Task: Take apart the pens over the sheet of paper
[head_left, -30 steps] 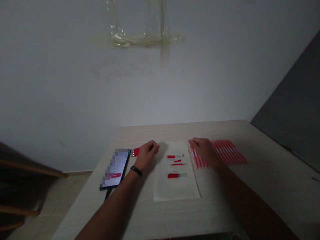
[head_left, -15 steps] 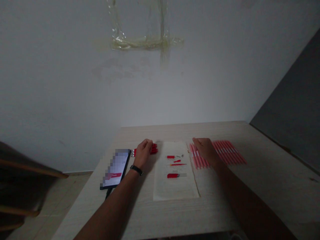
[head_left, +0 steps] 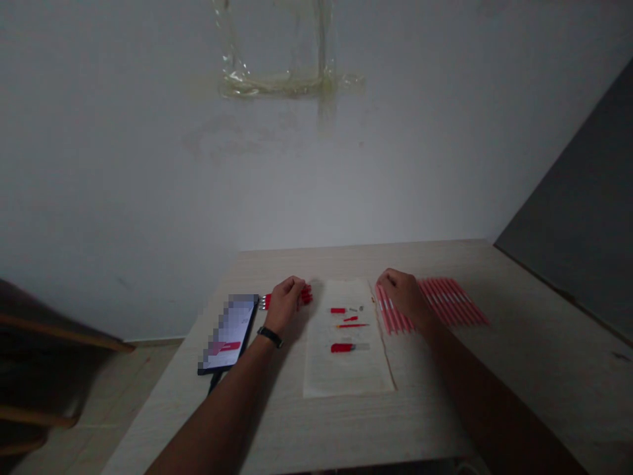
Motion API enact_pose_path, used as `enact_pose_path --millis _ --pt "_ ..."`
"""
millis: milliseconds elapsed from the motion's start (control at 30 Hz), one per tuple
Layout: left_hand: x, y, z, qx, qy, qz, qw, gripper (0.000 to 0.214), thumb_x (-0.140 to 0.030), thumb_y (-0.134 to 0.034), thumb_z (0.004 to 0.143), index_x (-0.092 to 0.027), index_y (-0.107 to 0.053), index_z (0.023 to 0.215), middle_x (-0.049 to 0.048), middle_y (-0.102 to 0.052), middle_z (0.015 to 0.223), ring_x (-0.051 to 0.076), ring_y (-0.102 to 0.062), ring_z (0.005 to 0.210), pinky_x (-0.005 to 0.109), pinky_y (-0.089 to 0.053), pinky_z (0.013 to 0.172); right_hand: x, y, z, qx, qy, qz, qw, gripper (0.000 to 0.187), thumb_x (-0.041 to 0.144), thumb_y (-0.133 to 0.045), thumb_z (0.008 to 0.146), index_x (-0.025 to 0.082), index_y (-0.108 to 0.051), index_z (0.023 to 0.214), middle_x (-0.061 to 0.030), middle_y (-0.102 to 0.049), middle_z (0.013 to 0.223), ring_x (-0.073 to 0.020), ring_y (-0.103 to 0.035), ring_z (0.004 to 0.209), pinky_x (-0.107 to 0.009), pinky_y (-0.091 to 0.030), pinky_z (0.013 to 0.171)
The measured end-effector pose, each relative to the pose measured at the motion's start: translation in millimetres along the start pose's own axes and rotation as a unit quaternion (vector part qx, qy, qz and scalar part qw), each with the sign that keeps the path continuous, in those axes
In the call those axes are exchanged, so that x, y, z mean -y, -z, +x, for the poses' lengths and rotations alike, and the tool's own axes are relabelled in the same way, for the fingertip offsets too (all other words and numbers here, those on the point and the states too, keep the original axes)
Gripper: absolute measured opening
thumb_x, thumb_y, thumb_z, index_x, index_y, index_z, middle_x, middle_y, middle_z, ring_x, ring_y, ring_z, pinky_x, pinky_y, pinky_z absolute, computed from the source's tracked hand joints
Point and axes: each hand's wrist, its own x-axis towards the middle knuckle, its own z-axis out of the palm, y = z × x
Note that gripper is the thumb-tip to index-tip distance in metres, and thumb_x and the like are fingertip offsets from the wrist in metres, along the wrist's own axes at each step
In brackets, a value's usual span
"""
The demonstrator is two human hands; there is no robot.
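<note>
Left hand (head_left: pixel 285 302) lay with fingers curled over the row of red barrels (head_left: pixel 306 295) on the left of the tabletop (head_left: pixel 346 432), while the right hand (head_left: pixel 403 293), curled nearly to a fist, was over the row of pink sticks (head_left: pixel 452 302) on the right; whether either had anything in its grasp could not be told. Both rows ran out on either side of the hand above them, so a careless drag of the fingers could have knocked the pieces out of line or set them rolling. Between the hands lay a pale sheet (head_left: pixel 346 382) bearing loose small parts: a short red piece (head_left: pixel 338 310), a tiny spring-like part (head_left: pixel 353 309), a little ring (head_left: pixel 361 309), a red plug (head_left: pixel 351 318), a thin red rod (head_left: pixel 353 325) and a red-and-clear piece (head_left: pixel 349 348). These seemed the likeliest to go astray, since a tug at the sheet or a brush of a wrist could have scattered them, and the dim light would have made the ring hard to find. Farther out, a phone (head_left: pixel 232 333) stood in the way just beside the silvery ends of the red barrels, its cable (head_left: pixel 214 382) partly hidden near the left forearm, where an elbow might have caught it. Beyond the tabletop rose a wall (head_left: pixel 148 165) with crumpled clear tape (head_left: pixel 277 87)
</note>
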Motion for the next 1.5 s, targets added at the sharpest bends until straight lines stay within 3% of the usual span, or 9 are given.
enact_pose_path --millis 333,567,700,833,1033,1133,1233,1367,1500 --pt "5 1.8 1 0.053 -0.005 -0.013 0.999 0.050 -0.056 -0.046 0.091 -0.016 -0.067 0.070 0.0008 -0.057 0.056 0.012 -0.047 0.051 0.023 -0.033 0.050 6 3 -1 -0.004 0.003 0.000 1.000 0.025 0.029 -0.051 0.089 0.019 -0.062 0.070 -0.0006 -0.066 0.066 -0.0156 -0.057 0.063 -0.025 -0.037 0.062" --pt "12 1.2 5 0.056 0.007 -0.058 0.997 0.039 -0.048 -0.048 0.090 -0.015 -0.068 0.081 0.0006 -0.059 0.062 0.012 -0.052 0.055 0.022 -0.038 0.052 2 4 0 -0.015 -0.037 0.027 0.999 0.045 0.037 -0.037 0.096 0.019 -0.063 0.063 -0.0035 -0.065 0.063 -0.0183 -0.061 0.065 -0.029 -0.041 0.069" --pt "9 -2.0 3 0.033 0.016 -0.046 0.998 0.019 -0.034 -0.059 0.080 -0.016 -0.064 0.085 -0.0054 -0.053 0.055 0.009 -0.045 0.047 0.022 -0.039 0.053 1 5 -2 0.001 -0.006 0.023 1.000 0.035 0.026 -0.037 0.091 0.018 -0.068 0.079 -0.0046 -0.070 0.076 -0.0195 -0.063 0.075 -0.029 -0.042 0.072" --pt "12 -3.1 4 0.032 0.009 -0.031 0.999 0.020 -0.035 -0.063 0.078 -0.016 -0.063 0.085 -0.0051 -0.056 0.059 0.008 -0.047 0.048 0.023 -0.041 0.054 1 2 -2 0.003 -0.013 0.008 1.000 0.033 0.021 -0.038 0.090 0.018 -0.070 0.097 -0.0030 -0.071 0.076 -0.0187 -0.063 0.070 -0.028 -0.043 0.068" --pt "18 -1.4 5 0.046 -0.020 -0.003 0.999 0.021 -0.037 -0.063 0.080 -0.017 -0.064 0.088 -0.0017 -0.061 0.068 0.012 -0.055 0.058 0.023 -0.041 0.057 -3 -1 -1 0.032 0.017 0.020 0.999 0.033 0.027 -0.046 0.094 0.021 -0.074 0.110 -0.0073 -0.075 0.111 -0.0220 -0.068 0.103 -0.033 -0.048 0.091" --pt "13 -1.8 1 0.060 -0.027 0.036 0.997 0.022 -0.037 -0.062 0.081 -0.017 -0.065 0.090 -0.0002 -0.063 0.070 0.014 -0.056 0.061 0.023 -0.039 0.057 -3 -2 -1 0.040 0.017 0.025 0.999 0.028 0.032 -0.052 0.094 0.022 -0.075 0.106 -0.0067 -0.077 0.104 -0.0219 -0.070 0.096 -0.032 -0.049 0.086" --pt "5 -4.4 -6 0.070 -0.083 0.091 0.990 0.018 -0.033 -0.063 0.081 -0.017 -0.067 0.089 -0.0004 -0.062 0.069 0.014 -0.054 0.063 0.024 -0.038 0.060 0 -1 -1 0.035 0.004 0.008 0.999 0.026 0.037 -0.056 0.092 0.020 -0.076 0.091 -0.0049 -0.076 0.082 -0.0196 -0.068 0.074 -0.028 -0.048 0.070" --pt "-4 -11.2 -17 0.159 -0.171 0.203 0.951 0.015 -0.027 -0.062 0.085 -0.019 -0.072 0.092 0.0000 -0.061 0.067 0.014 -0.050 0.060 0.025 -0.034 0.059 10 -3 -5 0.079 0.023 0.008 0.997 0.025 0.038 -0.059 0.090 0.019 -0.074 0.086 -0.0026 -0.071 0.070 -0.0168 -0.064 0.065 -0.024 -0.044 0.060" --pt "-12 -17.3 -26 0.281 -0.216 0.234 0.905 0.018 -0.023 -0.059 0.088 -0.022 -0.075 0.097 0.0046 -0.069 0.084 0.016 -0.057 0.069 0.026 -0.038 0.064 23 -8 -14 0.190 0.051 0.017 0.980 0.022 0.037 -0.059 0.090 0.022 -0.076 0.091 -0.0017 -0.073 0.073 -0.0155 -0.065 0.063 -0.023 -0.044 0.057"
